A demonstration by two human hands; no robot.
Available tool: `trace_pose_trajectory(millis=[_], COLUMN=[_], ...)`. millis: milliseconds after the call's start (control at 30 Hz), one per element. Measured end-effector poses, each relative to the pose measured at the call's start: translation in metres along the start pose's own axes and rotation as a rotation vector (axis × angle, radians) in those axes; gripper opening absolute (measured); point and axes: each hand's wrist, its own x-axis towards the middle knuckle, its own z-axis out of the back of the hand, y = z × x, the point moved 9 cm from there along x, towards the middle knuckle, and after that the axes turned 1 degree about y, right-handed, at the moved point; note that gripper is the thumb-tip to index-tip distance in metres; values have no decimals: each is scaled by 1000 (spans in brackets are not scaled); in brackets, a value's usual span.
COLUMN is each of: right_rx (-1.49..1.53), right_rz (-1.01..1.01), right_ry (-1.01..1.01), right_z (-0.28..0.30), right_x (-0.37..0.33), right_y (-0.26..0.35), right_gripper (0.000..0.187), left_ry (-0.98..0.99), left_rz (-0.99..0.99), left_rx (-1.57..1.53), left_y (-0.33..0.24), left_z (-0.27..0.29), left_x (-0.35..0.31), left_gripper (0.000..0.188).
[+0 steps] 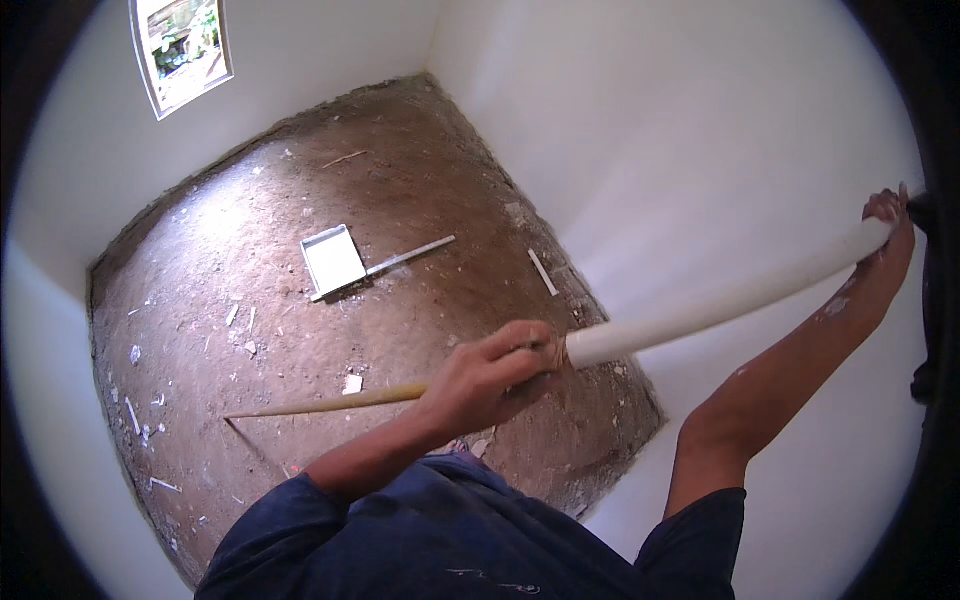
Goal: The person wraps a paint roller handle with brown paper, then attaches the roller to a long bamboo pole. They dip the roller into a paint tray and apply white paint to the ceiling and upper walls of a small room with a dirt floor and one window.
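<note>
Your left hand (495,368) is clenched around the wooden stick (350,401), close to where the stick meets the white tube (720,303); your right hand (885,225) grasps the tube's far end, out by the wall on your right. Your left fist covers a stretch of the stick, so you cannot see from this view how stick and tube are joined, or whether one runs inside the other. Your right fingers sit close to the dark rim of the view and are small, and they hide just where the tube stops. Beside them, the dark shape (925,210) is cut off by that rim and can't be made out. Your navy shirt (480,530) blocks the floor nearest you.

Stick and tube together make one long line across your front, slanting from low on your left to high on your right, with a slight bend that may come from the lens. The thin, bare tip points left, over the dirt floor (400,330); whether it touches the ground is hard to tell. Beyond your left hand, well apart from it, the white square tray (335,262) lies on the floor, a pale bar (412,256) reaching rightward from its side.
</note>
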Motion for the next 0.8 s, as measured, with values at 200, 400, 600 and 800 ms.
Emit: trace_pose_trajectory(millis=[200,400,600,800], right_rx=[421,979,135,321], right_rz=[-22,-105,-32,43], right_ry=[265,969,69,71], right_z=[-57,-122,-56,-68], right_x=[-24,-55,-37,-79], right_y=[21,41,49,71], right_gripper=[17,13,17,18], left_ry=[35,242,222,316], left_rz=[18,105,95,77], left_rx=[-91,-309,-246,-369], left_y=[-11,-17,-24,-33], left_z=[21,25,26,19], left_x=[5,4,-3,-11], left_gripper=[34,45,42,41])
